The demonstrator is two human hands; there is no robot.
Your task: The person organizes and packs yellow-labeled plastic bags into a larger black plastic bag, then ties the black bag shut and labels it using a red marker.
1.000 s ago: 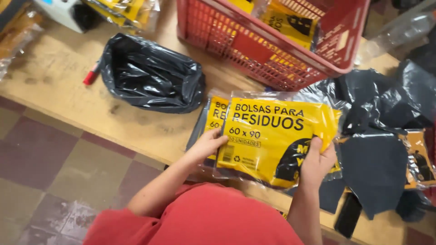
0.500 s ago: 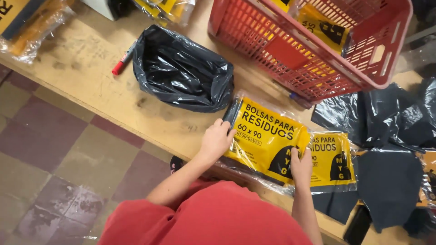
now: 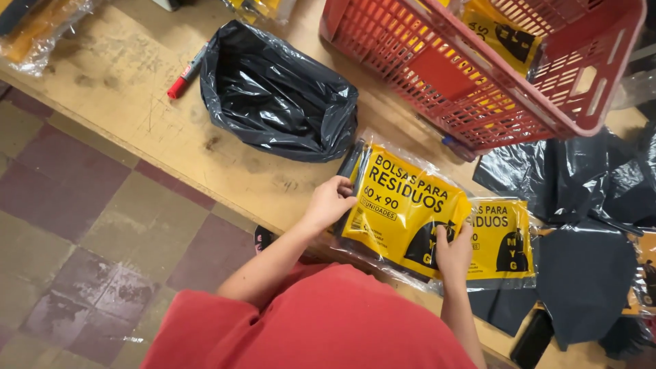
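While you lean over the desk (image 3: 137, 130) edge in a red shirt (image 3: 321, 321), your hands sit apart on the same yellow packet (image 3: 403, 205). Your left hand (image 3: 330, 203) grips the packet's left edge, fingers curled over the clear wrapper where dark folded bags show beside the yellow label. Your right hand (image 3: 454, 251) pinches the packet's lower right corner, thumb on top of the black picture printed there. That packet lies flat on the desk near its front edge, overlapping a second packet (image 3: 504, 236) of the same kind, which sticks out to the right from under it.

Right of both packets, loose black bags (image 3: 581, 273) are spread flat over the desk, some reaching the far right of the view. Beyond your left hand, a crumpled black bag (image 3: 277, 96) stands open on the bare wood, well apart from the packet. Left of it lies a red marker (image 3: 186, 72), just beside the bag. Farther back on the right, a red basket (image 3: 478, 89) rests tilted on the desk with more yellow packets (image 3: 502, 34) inside. Below the desk edge you can see tiled floor (image 3: 82, 232).
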